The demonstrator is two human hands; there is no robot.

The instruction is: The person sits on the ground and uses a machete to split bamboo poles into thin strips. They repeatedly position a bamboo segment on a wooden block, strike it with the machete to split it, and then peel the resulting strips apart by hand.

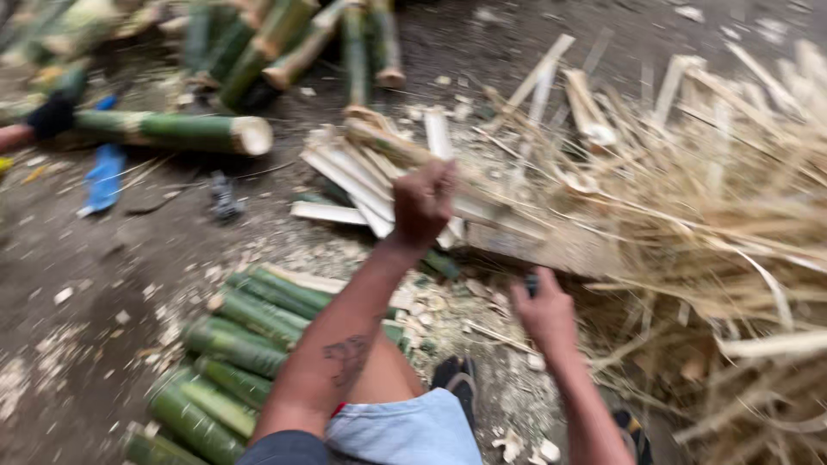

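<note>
Both sets of fingers are curled shut — my left hand (424, 203) grips a split bamboo strip (383, 142), its long axis running up-left from my fist. My right hand (543, 312), lower and nearer me, clutches a small dark handle (532, 283) — the pile of pale slats (345, 176) lies just under the left.

Bamboo sections (233, 362) lie left, shavings heap (724, 224) right, split strips (362, 181) between.

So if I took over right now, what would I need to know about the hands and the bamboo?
Left hand: closed on a split bamboo strip, over the pile of pale strips.
Right hand: gripping a dark handle; the rest of the tool is hidden.
Green bamboo pieces lie by the left knee, a long green pole farther off, shavings to the right.
Done: many strips split. Left: green pieces unsplit.
</note>
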